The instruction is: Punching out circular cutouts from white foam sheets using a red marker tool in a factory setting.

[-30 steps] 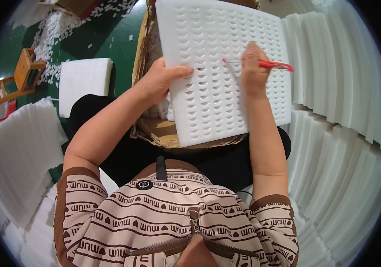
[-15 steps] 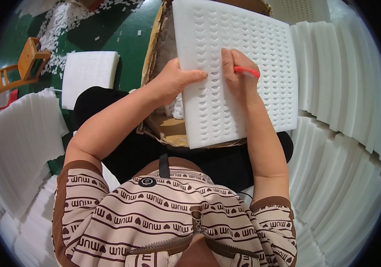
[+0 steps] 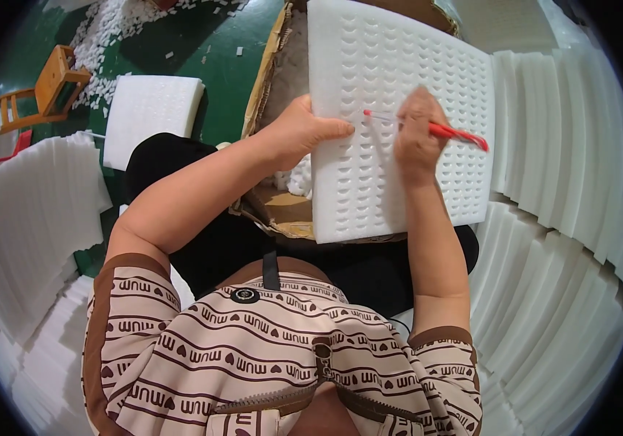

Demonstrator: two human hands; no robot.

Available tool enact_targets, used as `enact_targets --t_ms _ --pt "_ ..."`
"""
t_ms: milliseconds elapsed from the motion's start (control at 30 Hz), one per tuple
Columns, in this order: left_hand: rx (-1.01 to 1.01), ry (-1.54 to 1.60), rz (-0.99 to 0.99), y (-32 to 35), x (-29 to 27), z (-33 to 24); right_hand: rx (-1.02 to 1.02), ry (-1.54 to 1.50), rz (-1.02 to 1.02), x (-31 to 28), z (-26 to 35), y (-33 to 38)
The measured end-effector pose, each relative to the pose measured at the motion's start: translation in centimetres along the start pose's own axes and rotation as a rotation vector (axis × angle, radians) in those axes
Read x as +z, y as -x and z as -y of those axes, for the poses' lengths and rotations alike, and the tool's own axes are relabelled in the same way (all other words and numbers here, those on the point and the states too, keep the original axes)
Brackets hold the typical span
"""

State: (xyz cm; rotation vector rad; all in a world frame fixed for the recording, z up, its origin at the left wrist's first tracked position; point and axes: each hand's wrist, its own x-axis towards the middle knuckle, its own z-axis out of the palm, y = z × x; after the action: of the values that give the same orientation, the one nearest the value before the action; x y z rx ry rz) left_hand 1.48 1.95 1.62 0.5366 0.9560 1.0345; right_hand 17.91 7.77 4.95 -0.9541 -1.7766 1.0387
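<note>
A white foam sheet [image 3: 377, 207] with rows of small crescent-shaped slits leans over an open cardboard box [image 3: 286, 218] in front of me. My left hand [image 3: 304, 134] grips the sheet's left edge, thumb on the front face and fingers behind it, out of sight. Above the middle of the sheet, my right hand [image 3: 420, 134] is closed around a red pen [image 3: 458, 134] with a clear barrel. Its narrow red end points left and its thick red end sticks out to the right. Whether the pen touches the foam, I cannot tell.
Tall stacks of white foam sheets [image 3: 544, 145] stand on the right, with more foam stacks [image 3: 42, 225] at left. A foam block [image 3: 151, 116] lies on the green floor [image 3: 213, 51] by a wooden stool [image 3: 50, 87]. Small white foam scraps [image 3: 119, 29] are heaped at far left.
My right hand has shifted right and slightly down, and the pen now lies more across the hand, its narrow end showing. My left hand and the sheet appear slightly further right.
</note>
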Motion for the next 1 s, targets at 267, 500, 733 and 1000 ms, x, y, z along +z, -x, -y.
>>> enact_targets --t_ms 267,500,733,1000 --pt "0.078 -0.061 0.114 0.3 1.0 -0.2 -0.26 0.043 0.017 2.1 0.0 0.4" --pt "-0.049 0.051 0.03 -0.3 -1.0 0.9 -0.148 0.043 -0.138 -2.1 -0.9 -1.2" --pt "-0.189 0.311 -0.097 -1.2 -0.4 -0.3 0.409 -0.248 -0.585 -6.1 -2.9 -1.9" --pt "-0.053 0.028 -0.012 -1.0 -0.4 -0.5 0.132 0.017 -0.381 -4.3 -3.6 -1.9"
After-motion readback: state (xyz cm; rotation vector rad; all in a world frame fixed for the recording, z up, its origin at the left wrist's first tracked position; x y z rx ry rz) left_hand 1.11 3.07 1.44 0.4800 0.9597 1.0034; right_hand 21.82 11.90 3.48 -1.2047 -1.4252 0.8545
